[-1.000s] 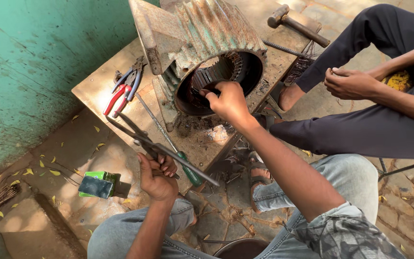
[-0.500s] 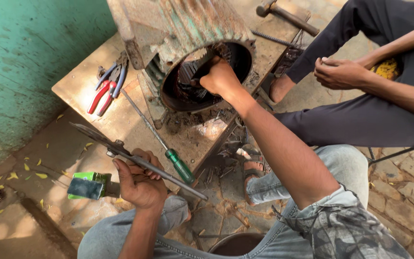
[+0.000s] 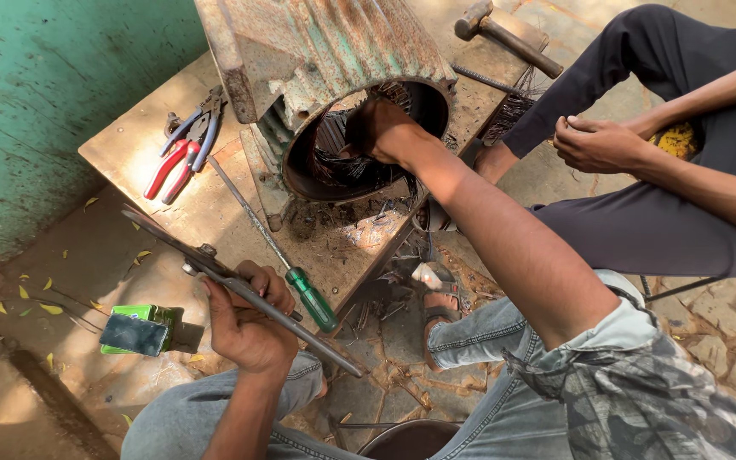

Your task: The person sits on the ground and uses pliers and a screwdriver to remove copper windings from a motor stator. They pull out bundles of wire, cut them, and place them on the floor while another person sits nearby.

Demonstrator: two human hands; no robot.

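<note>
Copper windings (image 3: 342,158) remain bunched inside the ribbed motor housing (image 3: 334,60), so stripping looks only partly done; loose wire scraps beneath its mouth suggest some has come out. Right hand (image 3: 381,128) reaches into the housing opening, fingers closed on the windings. Left hand (image 3: 244,324), in front of the housing, grips long metal shears (image 3: 215,268). Beside the housing on the dusty worktop (image 3: 129,153) lie a green-handled screwdriver (image 3: 278,255) and red pliers (image 3: 182,153); a hammer (image 3: 504,30) rests behind. Beyond it sits another person's hand (image 3: 598,145). A teal wall (image 3: 36,94) rises left of the housing.
</note>
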